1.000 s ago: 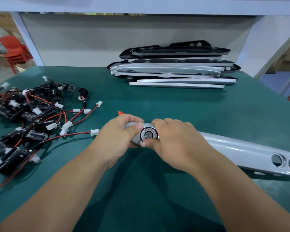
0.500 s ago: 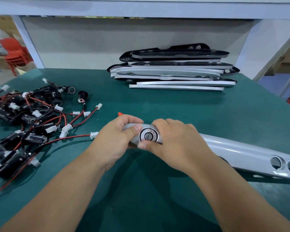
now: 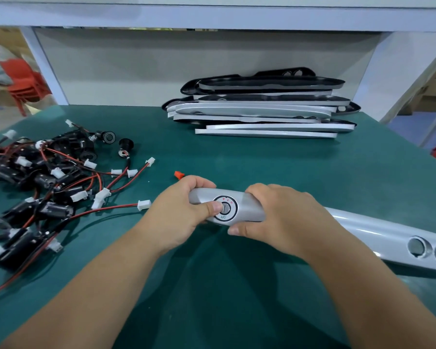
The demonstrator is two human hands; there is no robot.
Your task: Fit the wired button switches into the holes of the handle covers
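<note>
Handle cover (image 3: 363,226): silver, long, two empty round holes right | button switch (image 3: 225,209): seated, marked OFF | left hand (image 3: 180,212), right hand (image 3: 280,217): fingers curled around cover, left thumb on switch.

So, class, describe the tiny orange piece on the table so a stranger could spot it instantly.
Start at the green table. A tangle of wired switches lies on its left. Just beyond the left hand, which grips a grey handle cover, sits the orange piece: tiny, alone, without wires, unlike the black switches.
</note>
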